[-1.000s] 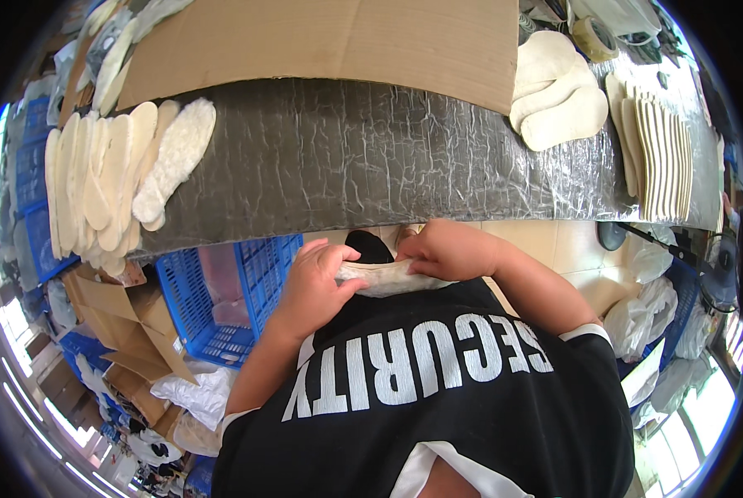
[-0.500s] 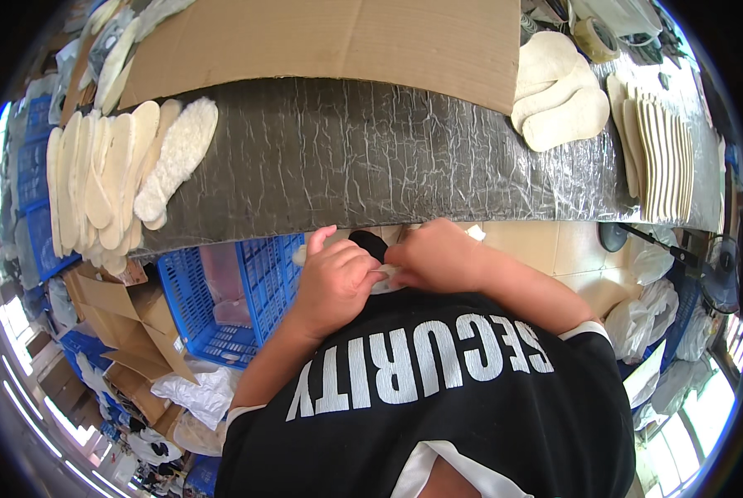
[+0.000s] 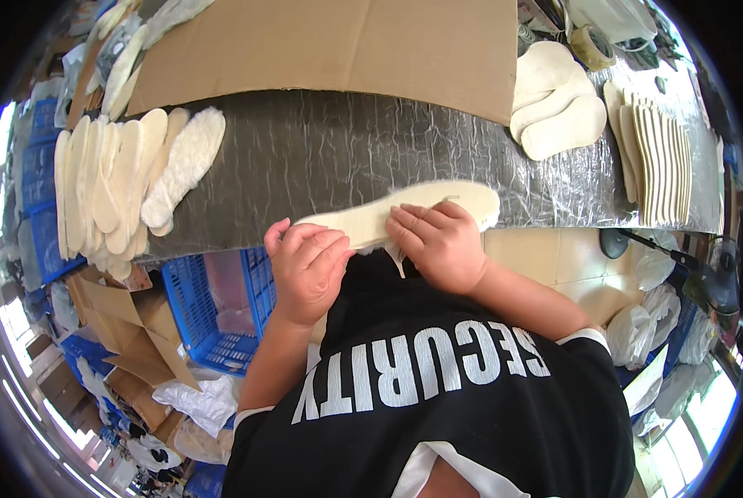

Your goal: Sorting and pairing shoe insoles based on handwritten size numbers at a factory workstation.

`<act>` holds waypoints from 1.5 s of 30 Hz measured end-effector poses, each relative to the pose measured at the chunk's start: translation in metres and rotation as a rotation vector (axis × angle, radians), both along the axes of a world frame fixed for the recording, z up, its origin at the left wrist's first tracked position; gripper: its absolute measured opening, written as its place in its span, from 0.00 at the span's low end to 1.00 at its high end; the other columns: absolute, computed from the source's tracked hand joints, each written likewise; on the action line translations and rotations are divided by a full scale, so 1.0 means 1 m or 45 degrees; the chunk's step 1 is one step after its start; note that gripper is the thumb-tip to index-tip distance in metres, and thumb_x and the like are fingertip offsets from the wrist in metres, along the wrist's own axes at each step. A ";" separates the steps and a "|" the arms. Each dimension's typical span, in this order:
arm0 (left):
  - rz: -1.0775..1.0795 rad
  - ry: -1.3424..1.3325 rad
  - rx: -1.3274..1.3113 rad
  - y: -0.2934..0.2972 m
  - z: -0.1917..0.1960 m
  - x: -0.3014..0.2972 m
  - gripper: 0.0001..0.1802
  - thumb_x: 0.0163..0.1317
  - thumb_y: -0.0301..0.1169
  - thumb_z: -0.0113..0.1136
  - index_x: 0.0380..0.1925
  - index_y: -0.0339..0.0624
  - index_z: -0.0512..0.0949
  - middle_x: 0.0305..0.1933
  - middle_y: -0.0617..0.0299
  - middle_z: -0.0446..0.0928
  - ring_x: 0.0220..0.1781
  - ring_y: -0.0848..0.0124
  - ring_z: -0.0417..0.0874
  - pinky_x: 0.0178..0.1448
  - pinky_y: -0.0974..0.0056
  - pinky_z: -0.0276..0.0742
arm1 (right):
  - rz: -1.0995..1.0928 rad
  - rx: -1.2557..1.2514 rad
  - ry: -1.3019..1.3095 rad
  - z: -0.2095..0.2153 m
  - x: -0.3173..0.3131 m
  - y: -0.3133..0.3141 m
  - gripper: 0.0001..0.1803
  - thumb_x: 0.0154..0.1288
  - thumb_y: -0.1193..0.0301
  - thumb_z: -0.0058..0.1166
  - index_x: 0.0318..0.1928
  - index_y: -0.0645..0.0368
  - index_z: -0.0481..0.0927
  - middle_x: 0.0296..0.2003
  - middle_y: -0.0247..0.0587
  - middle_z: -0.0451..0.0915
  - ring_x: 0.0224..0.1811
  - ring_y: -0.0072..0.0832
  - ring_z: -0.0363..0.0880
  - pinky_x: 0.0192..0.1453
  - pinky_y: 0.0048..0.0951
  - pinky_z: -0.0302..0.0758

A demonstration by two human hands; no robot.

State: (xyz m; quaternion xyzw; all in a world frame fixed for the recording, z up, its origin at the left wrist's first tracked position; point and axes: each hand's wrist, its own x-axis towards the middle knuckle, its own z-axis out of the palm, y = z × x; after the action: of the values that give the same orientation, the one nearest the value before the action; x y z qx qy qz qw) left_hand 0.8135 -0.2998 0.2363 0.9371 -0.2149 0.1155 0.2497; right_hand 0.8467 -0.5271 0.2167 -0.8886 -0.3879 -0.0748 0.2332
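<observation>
A cream insole (image 3: 363, 212) with a fluffy edge lies crosswise at the near edge of the dark table, its wide end toward the right. My left hand (image 3: 309, 270) pinches its narrow left end between fingers and thumb. Over the middle and right part bends my right hand (image 3: 442, 245), with fingertips pressed on the smooth upper face and its thumb out of sight. A small pale strip (image 3: 398, 259) hangs below the insole, between my hands. To the left is a row of upright cream insoles (image 3: 110, 183), with a fluffy white insole (image 3: 185, 170) leaning beside it.
Brown cardboard (image 3: 330, 50) covers the table's far side. Loose insoles (image 3: 558, 108) and a standing stack of insoles (image 3: 657, 158) are at the right, near a tape roll (image 3: 593, 47). Below the table are a blue crate (image 3: 209, 307), cardboard boxes (image 3: 126, 315) and plastic bags (image 3: 645, 324).
The insole has come up into view from near my lap, with both hands on it. My hands have spread apart, the left one moving left and slightly down.
</observation>
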 end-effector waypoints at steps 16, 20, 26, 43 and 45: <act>0.147 0.165 0.078 -0.007 -0.063 0.041 0.37 0.37 0.31 0.76 0.52 0.43 0.72 0.59 0.55 0.72 0.61 0.54 0.70 0.68 0.49 0.59 | -0.229 -0.033 0.109 -0.051 0.040 0.006 0.33 0.45 0.60 0.69 0.54 0.52 0.74 0.63 0.44 0.68 0.67 0.45 0.63 0.69 0.50 0.59; 0.036 0.126 0.169 -0.004 -0.082 0.046 0.33 0.40 0.33 0.73 0.50 0.43 0.73 0.57 0.56 0.72 0.59 0.55 0.71 0.66 0.49 0.62 | -0.110 -0.103 0.179 -0.069 0.055 0.010 0.42 0.39 0.58 0.72 0.59 0.50 0.71 0.58 0.43 0.70 0.64 0.43 0.65 0.69 0.51 0.58; -0.004 0.171 0.067 -0.004 -0.072 0.050 0.28 0.40 0.31 0.70 0.47 0.41 0.76 0.53 0.56 0.74 0.54 0.56 0.74 0.61 0.51 0.68 | -0.048 -0.162 0.300 -0.055 0.058 0.008 0.46 0.38 0.61 0.73 0.62 0.48 0.69 0.54 0.42 0.71 0.62 0.40 0.66 0.68 0.50 0.59; -0.467 0.772 -0.602 -0.018 0.035 0.070 0.15 0.45 0.27 0.72 0.35 0.38 0.83 0.44 0.56 0.82 0.47 0.60 0.78 0.52 0.60 0.75 | 0.183 0.597 1.839 0.014 0.018 -0.023 0.39 0.63 0.50 0.55 0.68 0.55 0.61 0.56 0.55 0.71 0.60 0.43 0.69 0.65 0.38 0.65; -0.448 0.693 -0.605 -0.023 0.040 0.066 0.13 0.45 0.26 0.72 0.33 0.39 0.82 0.44 0.56 0.82 0.46 0.60 0.78 0.51 0.60 0.75 | 0.191 0.753 1.881 0.008 0.007 -0.022 0.33 0.68 0.55 0.51 0.67 0.57 0.62 0.52 0.48 0.75 0.56 0.35 0.72 0.63 0.34 0.66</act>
State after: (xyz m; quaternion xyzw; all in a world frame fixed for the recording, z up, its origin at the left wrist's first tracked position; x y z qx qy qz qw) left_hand 0.8797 -0.3225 0.2763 0.7986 -0.2656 -0.1349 0.5230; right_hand 0.8542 -0.5495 0.2251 -0.5812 -0.1559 0.4495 0.6602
